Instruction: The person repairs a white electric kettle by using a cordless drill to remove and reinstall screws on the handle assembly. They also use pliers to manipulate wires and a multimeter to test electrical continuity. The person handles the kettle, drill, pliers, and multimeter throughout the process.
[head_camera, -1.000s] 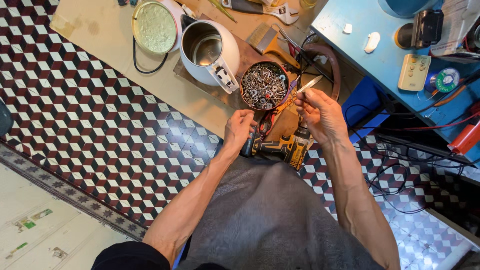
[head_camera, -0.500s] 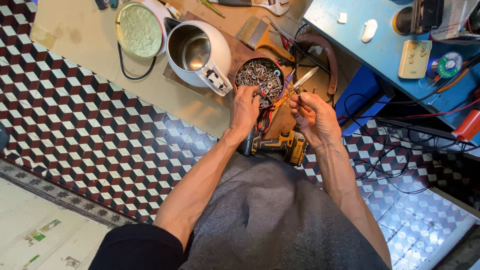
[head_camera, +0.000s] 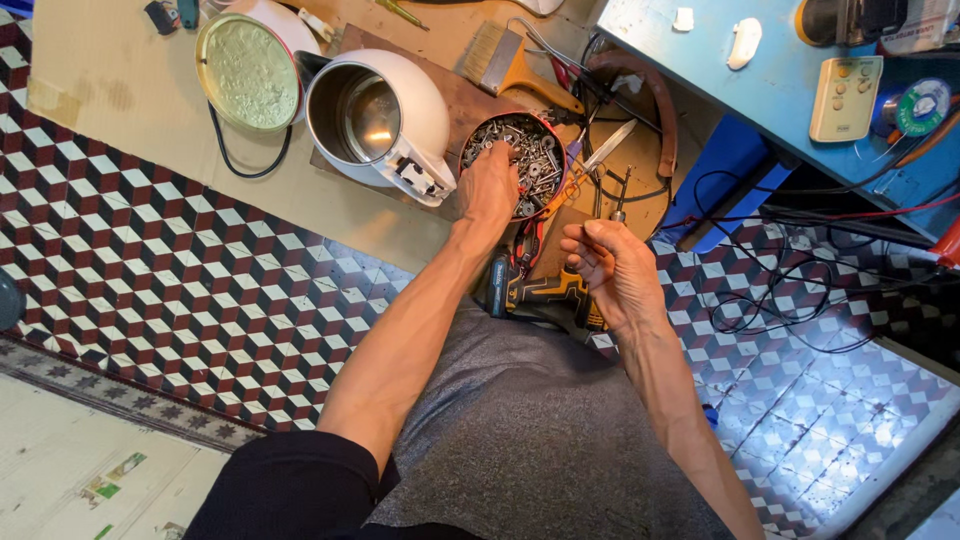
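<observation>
My left hand (head_camera: 490, 185) reaches forward into a round bowl of screws and small metal parts (head_camera: 535, 150), its fingertips buried among them. My right hand (head_camera: 612, 270) hovers just right of the bowl, palm up with curled fingers, pinching a thin dark metal tool (head_camera: 620, 200) that sticks up past the fingers. An orange-handled screwdriver (head_camera: 585, 170) lies slanted between the bowl and that hand. Below both hands, a yellow and black cordless drill (head_camera: 545, 295) rests against my grey-clad lap.
An open white cooker body (head_camera: 375, 115) and its round lid (head_camera: 248, 70) sit on cardboard left of the bowl. A paintbrush (head_camera: 515, 65) lies behind. A blue table (head_camera: 760, 90) with a remote (head_camera: 845, 95) stands at right, with tangled cables (head_camera: 780, 290) on the patterned tile floor.
My left hand has moved from the drill up into the bowl of screws. My right hand has dropped lower and turned palm up; the orange-handled screwdriver now lies beside the bowl.
</observation>
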